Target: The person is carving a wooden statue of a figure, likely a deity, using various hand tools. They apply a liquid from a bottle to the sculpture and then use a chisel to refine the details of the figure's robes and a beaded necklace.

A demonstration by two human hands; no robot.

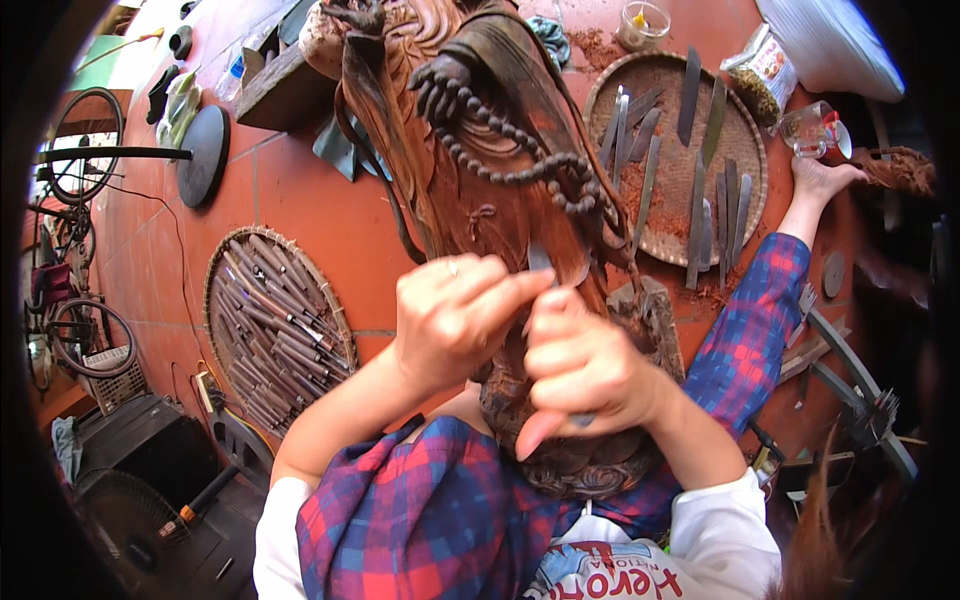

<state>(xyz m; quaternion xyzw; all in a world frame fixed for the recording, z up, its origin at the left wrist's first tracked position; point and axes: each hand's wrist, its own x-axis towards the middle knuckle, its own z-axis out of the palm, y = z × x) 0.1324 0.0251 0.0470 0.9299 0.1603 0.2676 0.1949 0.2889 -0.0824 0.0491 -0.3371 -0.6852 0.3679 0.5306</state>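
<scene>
A carved wooden statue in a draped robe, with a string of round beads hanging from its carved hand, lies across my lap between my legs. My left hand and my right hand are both closed on a flat metal scraper blade. The blade's tip shows just past my left fingers, against the reddish-brown robe, and its other end pokes out below my right palm. Most of the blade is hidden by my fingers. Whether its edge touches the wood I cannot tell.
Right of the statue, a round woven tray holds several flat blades and shavings. To the left, a woven basket is full of wooden-handled chisels. My foot rests by a glass jar. A fan stands lower left.
</scene>
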